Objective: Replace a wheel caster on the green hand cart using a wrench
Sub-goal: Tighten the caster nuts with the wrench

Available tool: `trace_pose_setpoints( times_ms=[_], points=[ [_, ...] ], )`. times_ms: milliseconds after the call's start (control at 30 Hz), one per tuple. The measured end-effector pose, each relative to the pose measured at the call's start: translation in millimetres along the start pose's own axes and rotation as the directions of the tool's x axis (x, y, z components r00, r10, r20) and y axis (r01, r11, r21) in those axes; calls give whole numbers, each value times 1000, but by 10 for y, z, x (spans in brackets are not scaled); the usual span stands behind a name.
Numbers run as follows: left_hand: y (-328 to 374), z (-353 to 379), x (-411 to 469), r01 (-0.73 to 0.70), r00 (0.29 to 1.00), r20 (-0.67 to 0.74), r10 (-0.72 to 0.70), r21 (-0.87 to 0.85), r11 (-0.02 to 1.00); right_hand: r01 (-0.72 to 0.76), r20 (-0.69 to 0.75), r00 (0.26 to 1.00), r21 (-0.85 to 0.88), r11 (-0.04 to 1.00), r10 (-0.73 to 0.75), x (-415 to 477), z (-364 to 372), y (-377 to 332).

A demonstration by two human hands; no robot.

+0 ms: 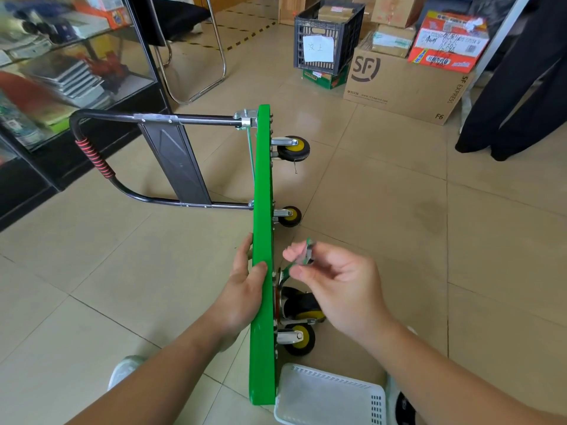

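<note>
The green hand cart (262,210) stands on its long edge on the tiled floor, its black handle (122,154) folded out to the left. Black-and-yellow wheel casters (293,148) stick out to the right along its underside. My left hand (245,289) grips the cart's upper edge, thumb on the near face. My right hand (334,277) pinches the end of a small green-handled wrench (302,259). The wrench slants down to the mounting plate of a near caster (299,305). Another caster (299,337) sits just below that one.
A white plastic basket (331,397) lies on the floor at the cart's near end. Cardboard boxes (405,84) and a dark crate (326,35) stand at the back right. A glass display cabinet (61,72) and a chair frame (196,56) fill the left.
</note>
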State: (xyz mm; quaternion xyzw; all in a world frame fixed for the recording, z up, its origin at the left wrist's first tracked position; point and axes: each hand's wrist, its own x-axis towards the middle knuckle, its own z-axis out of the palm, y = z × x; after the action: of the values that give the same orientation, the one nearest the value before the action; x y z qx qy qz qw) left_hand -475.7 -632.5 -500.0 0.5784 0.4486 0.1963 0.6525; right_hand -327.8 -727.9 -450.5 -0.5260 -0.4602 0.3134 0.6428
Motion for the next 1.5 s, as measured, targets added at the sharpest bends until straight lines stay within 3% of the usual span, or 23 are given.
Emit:
trace_pose_setpoints(
  times_ms=[133,233,500,567,767,1067,1300,1500],
  points=[
    [-1,-2,-2,-19,1000,5,18,7,1000,138,13,990,-126,982,-138,-185,84,198],
    [8,4,-3,-23,1000,15,23,19,1000,165,35,986,-85,983,-162,-236,112,318],
    [5,-1,-4,-27,1000,13,27,14,1000,176,85,983,-197,965,-162,-71,120,348],
    [-4,3,-1,-16,1000,6,16,8,1000,129,75,990,-190,973,-116,55,137,288],
    [-18,-5,27,21,1000,-1,-21,-2,1000,-196,49,978,-96,976,202,656,196,249],
    [-35,-19,40,40,999,9,-40,-6,999,-381,72,921,-46,923,384,925,219,281],
    [-12,-17,13,25,1000,-1,-25,3,1000,-186,49,982,59,981,183,502,69,-49],
    [16,-1,-11,6,1000,8,-5,-15,1000,33,29,999,-135,990,-30,-31,33,42]
  ],
)
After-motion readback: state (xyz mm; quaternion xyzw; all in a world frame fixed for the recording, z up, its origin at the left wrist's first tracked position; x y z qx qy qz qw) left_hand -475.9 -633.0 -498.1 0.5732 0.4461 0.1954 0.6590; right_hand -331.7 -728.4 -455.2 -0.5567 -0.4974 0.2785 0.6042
